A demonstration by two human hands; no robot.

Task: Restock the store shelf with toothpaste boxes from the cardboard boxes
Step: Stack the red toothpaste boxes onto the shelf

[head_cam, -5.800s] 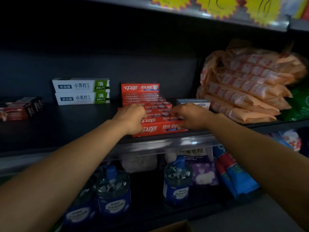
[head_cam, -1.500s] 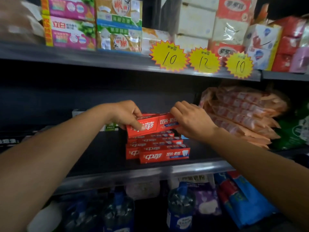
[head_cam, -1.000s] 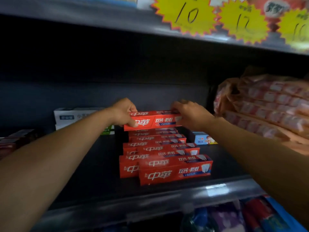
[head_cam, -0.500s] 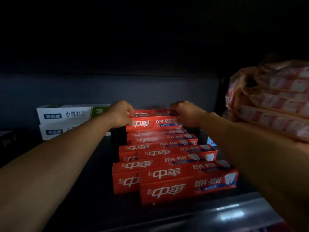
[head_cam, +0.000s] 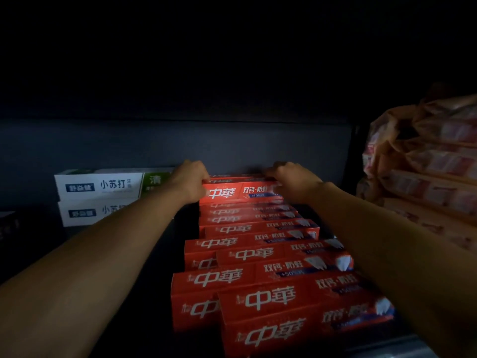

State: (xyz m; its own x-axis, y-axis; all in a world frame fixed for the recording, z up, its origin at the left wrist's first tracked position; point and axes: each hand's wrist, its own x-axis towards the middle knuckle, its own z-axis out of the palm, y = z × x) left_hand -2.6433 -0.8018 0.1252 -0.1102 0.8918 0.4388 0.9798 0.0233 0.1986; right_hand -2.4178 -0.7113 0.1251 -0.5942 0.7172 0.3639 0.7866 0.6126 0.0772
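Head view, left hand (head_cam: 189, 180) and right hand (head_cam: 291, 180) gripping ends of top red box (head_cam: 240, 192), at back of red stack (head_cam: 260, 257) on dark shelf (head_cam: 144, 293), white boxes (head_cam: 100, 196) left.

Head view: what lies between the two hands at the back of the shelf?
A red toothpaste box, held at its ends by the left hand and the right hand, atop the rear red stack.

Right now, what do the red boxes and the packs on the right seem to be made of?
Red toothpaste boxes: apparently thin printed cardboard, slightly glossy, with crisp folded edges and flat faces. Packs on the right: probably soft plastic film, since the wrap looks crinkled and shiny; too dark for certainty.
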